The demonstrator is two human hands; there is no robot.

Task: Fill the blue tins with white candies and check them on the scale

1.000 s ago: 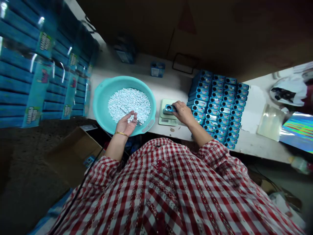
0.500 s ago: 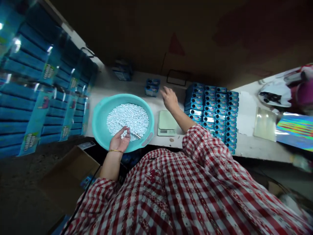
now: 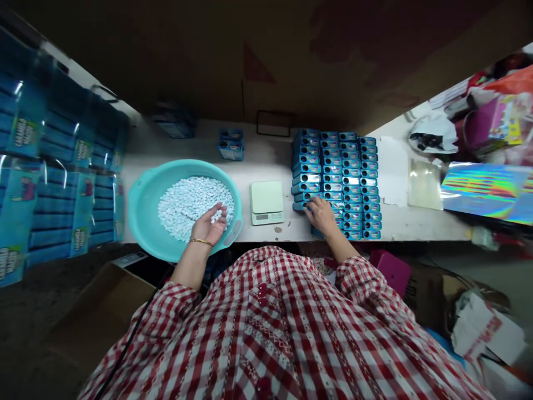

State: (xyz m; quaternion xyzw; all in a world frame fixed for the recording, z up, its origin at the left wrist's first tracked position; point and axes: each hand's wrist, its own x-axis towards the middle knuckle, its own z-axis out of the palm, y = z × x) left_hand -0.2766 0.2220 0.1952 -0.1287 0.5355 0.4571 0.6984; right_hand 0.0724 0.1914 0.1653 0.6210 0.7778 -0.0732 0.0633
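Observation:
My left hand [image 3: 209, 224] rests palm up inside the teal basin [image 3: 144, 191], cupping a few of the small white tablets [image 3: 189, 200] that fill it. My right hand [image 3: 320, 214] lies on the near left edge of the block of blue tins [image 3: 339, 178], its fingers curled onto one tin there. Between the hands stands a small pale green scale [image 3: 267, 201], with nothing on its pan.
Stacked blue display packs [image 3: 54, 189] fill the left side. Two small blue boxes [image 3: 231, 143] stand at the back of the white counter [image 3: 400, 222]. Holographic foil [image 3: 483, 189] and bags lie to the right. A cardboard box [image 3: 100, 316] sits below left.
A tin was on the scale under my right hand; the hand then reached to the back of the counter and now rests on the tin block. The scale is bare. My left hand stayed in the basin.

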